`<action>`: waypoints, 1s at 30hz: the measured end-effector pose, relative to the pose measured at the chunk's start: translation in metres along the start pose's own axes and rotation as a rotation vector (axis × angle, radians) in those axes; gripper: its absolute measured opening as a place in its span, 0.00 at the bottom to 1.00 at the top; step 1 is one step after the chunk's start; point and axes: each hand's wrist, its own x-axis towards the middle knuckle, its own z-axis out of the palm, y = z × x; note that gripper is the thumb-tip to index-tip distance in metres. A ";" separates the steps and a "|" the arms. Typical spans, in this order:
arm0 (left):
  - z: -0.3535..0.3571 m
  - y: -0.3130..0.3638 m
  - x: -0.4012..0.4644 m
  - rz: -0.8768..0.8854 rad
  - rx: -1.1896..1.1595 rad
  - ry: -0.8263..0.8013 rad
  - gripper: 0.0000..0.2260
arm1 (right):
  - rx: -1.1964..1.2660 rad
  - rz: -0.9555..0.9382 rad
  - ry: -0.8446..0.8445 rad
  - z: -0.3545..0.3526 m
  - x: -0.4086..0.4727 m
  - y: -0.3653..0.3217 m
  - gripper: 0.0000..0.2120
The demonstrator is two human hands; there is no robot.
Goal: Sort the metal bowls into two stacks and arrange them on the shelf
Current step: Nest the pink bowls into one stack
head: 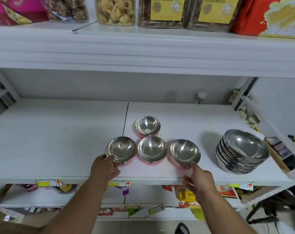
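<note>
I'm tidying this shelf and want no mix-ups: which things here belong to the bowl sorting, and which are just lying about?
Part of the job:
four pink bowls
stack of steel bowls
shelf
left hand, touching the left bowl
right hand, at the right bowl

Lying about:
snack jars
red box
price tags

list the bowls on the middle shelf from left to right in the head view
Left pink-bottomed bowl touched by the left hand → middle front bowl → right pink-bottomed bowl by the right hand → stack of larger steel bowls.
</note>
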 end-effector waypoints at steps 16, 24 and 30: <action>0.003 0.000 -0.007 -0.002 0.003 -0.032 0.12 | 0.024 0.074 -0.302 0.081 0.003 0.012 0.15; 0.000 0.001 -0.008 -0.010 -0.020 -0.026 0.16 | -0.020 0.123 -0.272 0.093 0.011 0.009 0.15; -0.003 0.003 -0.011 -0.008 -0.020 -0.014 0.16 | -0.162 0.071 -0.250 0.094 0.000 0.001 0.16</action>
